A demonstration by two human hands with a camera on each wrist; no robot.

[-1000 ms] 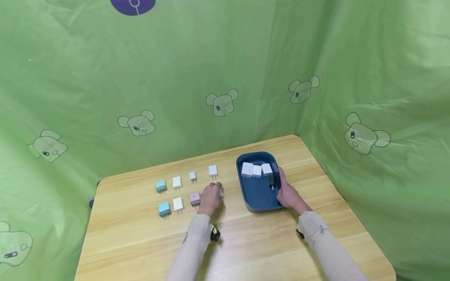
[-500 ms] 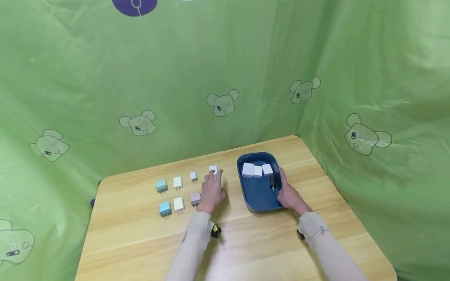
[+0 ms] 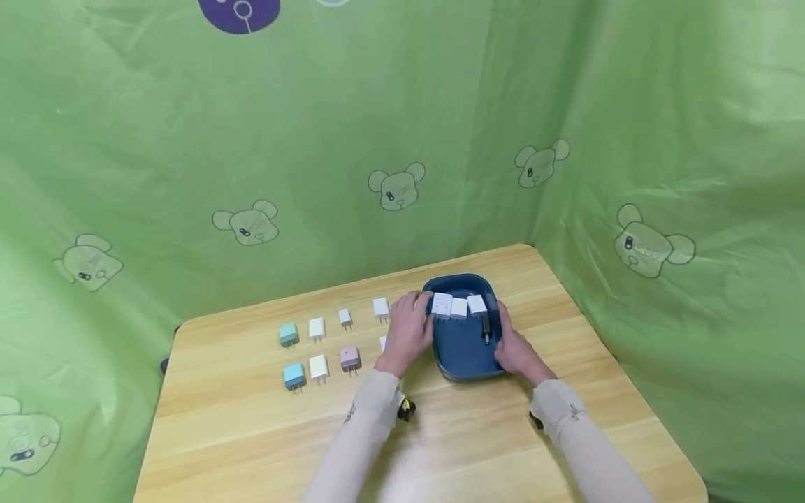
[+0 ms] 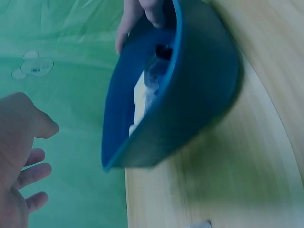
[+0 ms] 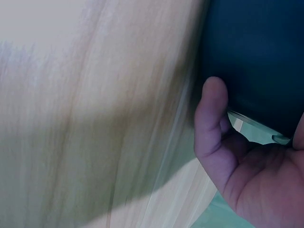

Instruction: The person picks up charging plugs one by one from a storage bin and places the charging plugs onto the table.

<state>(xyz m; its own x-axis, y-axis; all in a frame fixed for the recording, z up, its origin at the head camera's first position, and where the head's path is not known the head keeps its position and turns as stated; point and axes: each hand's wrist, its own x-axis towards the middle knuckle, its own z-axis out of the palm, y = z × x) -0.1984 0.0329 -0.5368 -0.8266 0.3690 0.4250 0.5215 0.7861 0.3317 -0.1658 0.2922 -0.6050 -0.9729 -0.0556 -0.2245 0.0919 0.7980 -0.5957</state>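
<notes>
A dark blue plastic bin (image 3: 462, 355) stands on the right half of the table. My right hand (image 3: 517, 349) grips its right wall, the thumb (image 5: 214, 97) on the outside and fingers over the rim. Inside lie three white plug chargers, one a larger white charger (image 3: 442, 305), and a small black adapter (image 3: 486, 330). My left hand (image 3: 410, 328) hovers at the bin's left rim, fingers relaxed and holding nothing; in the left wrist view it is apart from the bin. A white charger (image 3: 383, 342) on the table is partly hidden behind this hand.
Left of the bin, chargers lie in two rows: a teal charger (image 3: 288, 334), a blue charger (image 3: 293, 376), a pink charger (image 3: 349, 358) and several white ones, including a small white charger (image 3: 344, 318). Green curtains (image 3: 314, 140) surround the wooden table (image 3: 478, 447).
My left hand lets go of the front-row white charger, lifts away from the rows and moves right to the bin's left rim. My right hand stays on the bin.
</notes>
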